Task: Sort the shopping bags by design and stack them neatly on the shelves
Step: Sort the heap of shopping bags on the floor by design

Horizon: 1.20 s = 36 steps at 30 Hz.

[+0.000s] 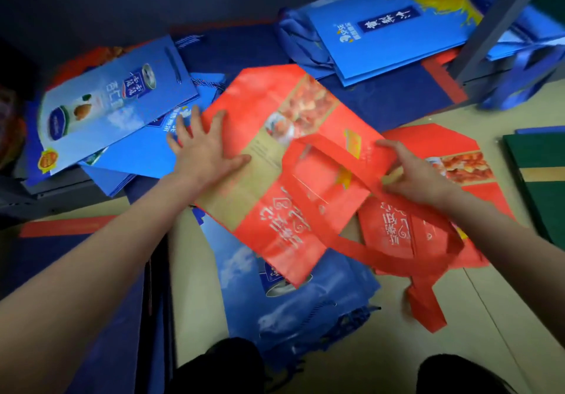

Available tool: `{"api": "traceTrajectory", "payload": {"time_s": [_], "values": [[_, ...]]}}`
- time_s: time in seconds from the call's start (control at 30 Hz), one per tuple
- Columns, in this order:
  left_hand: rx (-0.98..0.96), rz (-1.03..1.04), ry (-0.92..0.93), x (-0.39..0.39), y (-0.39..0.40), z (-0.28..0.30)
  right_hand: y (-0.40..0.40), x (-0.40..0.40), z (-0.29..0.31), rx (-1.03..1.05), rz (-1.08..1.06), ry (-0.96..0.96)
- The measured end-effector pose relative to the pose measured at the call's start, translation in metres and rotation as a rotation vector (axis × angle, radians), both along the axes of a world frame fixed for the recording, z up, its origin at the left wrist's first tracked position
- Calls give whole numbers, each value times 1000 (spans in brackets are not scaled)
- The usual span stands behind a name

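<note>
A red fabric shopping bag (275, 155) with a food photo and white script lies flat in the middle of the floor. My left hand (204, 149) presses flat on its left edge, fingers spread. My right hand (415, 176) grips the bag's red handle strap near its right edge. A second red bag (434, 228) of the same design lies under it to the right. Light blue bags (116, 109) with can pictures are piled at the left. A blue stack (391, 27) with a dark label sits at the back. Another blue bag (281, 299) lies near my knees.
A grey shelf upright (501, 14) rises at the right with blue bags behind it. A dark green bag (541, 179) lies at the right edge. Dark navy bags (391, 103) cover the floor behind the red ones. My knees (226, 366) are at the bottom.
</note>
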<state>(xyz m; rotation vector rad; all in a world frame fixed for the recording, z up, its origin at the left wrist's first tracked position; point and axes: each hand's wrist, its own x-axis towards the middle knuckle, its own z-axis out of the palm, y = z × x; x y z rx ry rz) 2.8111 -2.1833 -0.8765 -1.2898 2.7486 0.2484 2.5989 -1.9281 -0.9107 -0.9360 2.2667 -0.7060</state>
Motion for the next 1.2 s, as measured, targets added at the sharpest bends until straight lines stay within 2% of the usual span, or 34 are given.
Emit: {"api": "traceTrajectory", "payload": {"time_s": [0.03,0.1,0.17,0.27,0.33,0.4,0.5,0.57,0.63,0.7,0.8,0.87,0.97,1.07,1.13,1.2], "values": [[13,35,-5,-3,-1,-1,8,-5,-5,86,2,89],[-48,16,71,-9,2,-1,8,-10,-8,95,-58,256],[-36,-93,325,-13,12,3,-6,-10,-4,32,-77,363],[10,-372,612,-12,47,17,-24,-6,10,-53,-65,212],[-26,-564,691,-9,75,30,-21,-9,21,-129,-120,205],[-33,-710,756,-7,97,40,-10,-12,31,-320,-104,188],[17,-687,883,-16,112,50,5,-20,52,-569,-99,77],[40,-565,930,-32,109,53,14,-29,68,-607,-134,154],[57,-460,848,-50,101,49,26,-44,79,-607,-150,273],[47,-413,650,-64,97,32,38,-57,78,-514,-182,342],[81,-451,273,-67,107,-7,61,-62,43,-141,-319,358],[87,-524,56,-57,117,-34,84,-51,-1,124,-350,223],[-48,-695,12,-41,126,-60,111,-30,-44,358,-357,78],[-143,-719,-14,-43,131,-65,113,-36,-41,294,-448,168],[-176,-718,28,-51,135,-62,103,-50,-27,223,-524,247],[-217,-702,92,-61,131,-58,91,-63,-20,243,-560,300]]}}
